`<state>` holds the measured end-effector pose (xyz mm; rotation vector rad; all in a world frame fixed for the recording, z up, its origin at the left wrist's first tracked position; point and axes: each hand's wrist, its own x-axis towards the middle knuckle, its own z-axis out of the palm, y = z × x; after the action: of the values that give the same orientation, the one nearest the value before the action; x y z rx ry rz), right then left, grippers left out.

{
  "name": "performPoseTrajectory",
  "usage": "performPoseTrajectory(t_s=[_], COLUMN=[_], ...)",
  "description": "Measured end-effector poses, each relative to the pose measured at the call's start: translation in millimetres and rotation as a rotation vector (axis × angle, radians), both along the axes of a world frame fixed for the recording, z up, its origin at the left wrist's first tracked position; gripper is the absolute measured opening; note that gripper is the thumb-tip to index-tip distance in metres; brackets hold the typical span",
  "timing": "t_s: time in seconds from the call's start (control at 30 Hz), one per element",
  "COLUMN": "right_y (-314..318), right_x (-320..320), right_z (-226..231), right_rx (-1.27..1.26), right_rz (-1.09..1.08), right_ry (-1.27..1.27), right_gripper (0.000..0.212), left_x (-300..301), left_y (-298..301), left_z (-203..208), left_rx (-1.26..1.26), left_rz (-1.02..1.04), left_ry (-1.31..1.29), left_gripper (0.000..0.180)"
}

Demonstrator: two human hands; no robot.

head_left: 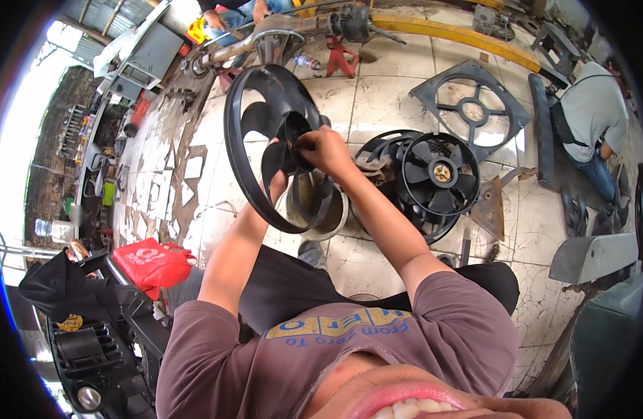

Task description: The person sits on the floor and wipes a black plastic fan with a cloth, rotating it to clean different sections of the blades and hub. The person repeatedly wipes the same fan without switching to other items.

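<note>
A black ringed radiator fan is raised and tilted on edge in front of me. My left hand grips it from below, its fingers partly hidden behind the blades. My right hand has its fingers closed together at the fan's hub; whatever they pinch there is too small or hidden to tell. Below the fan stands a pale round tub, partly covered by the ring. To its right more black fans lie stacked, with a greyish rag against them.
A square black fan shroud lies on the tiled floor. A red jack stand and a yellow beam are at the back. A red bag sits at left. One person crouches at right; another person's hand shows at top.
</note>
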<state>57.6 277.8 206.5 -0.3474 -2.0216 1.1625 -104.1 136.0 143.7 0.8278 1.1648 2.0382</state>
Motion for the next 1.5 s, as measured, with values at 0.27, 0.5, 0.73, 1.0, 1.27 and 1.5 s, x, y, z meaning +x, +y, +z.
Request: performPoseTrajectory(t_s=[0.27, 0.5, 0.73, 1.0, 1.27, 1.5], right_y=[-0.2, 2.8, 2.8, 5.5, 2.4, -3.9], right_x=[1.7, 0.8, 1.6, 7.0, -3.0, 5.4], right_z=[-4.5, 0.1, -1.5, 11.8, -15.5, 18.4], right_rx=[-0.029, -0.022, 0.056, 0.02, 0.159, 0.288], right_rz=[-0.003, -0.014, -0.039, 0.004, -0.001, -0.02], right_ry=[-0.005, -0.054, -0.072, -0.092, -0.104, -0.237], right_gripper=[0.015, 0.017, 0.014, 0.014, 0.014, 0.01], left_x=[-11.7, -6.0, 20.6, 10.0, 24.6, 21.8], left_y=[-11.0, 0.9, 6.3, 7.8, 7.2, -12.2], left_z=[-4.0, -6.7, 37.7, 12.4, 40.3, 41.0], left_rx=[-0.028, -0.117, -0.183, -0.139, -0.131, -0.015], left_rz=[-0.099, 0.107, 0.077, 0.138, 0.199, 0.071], left_ry=[0.014, 0.379, 0.323, 0.138, 0.401, 0.268], left_gripper=[0.048, 0.063, 0.056, 0.062, 0.057, 0.036])
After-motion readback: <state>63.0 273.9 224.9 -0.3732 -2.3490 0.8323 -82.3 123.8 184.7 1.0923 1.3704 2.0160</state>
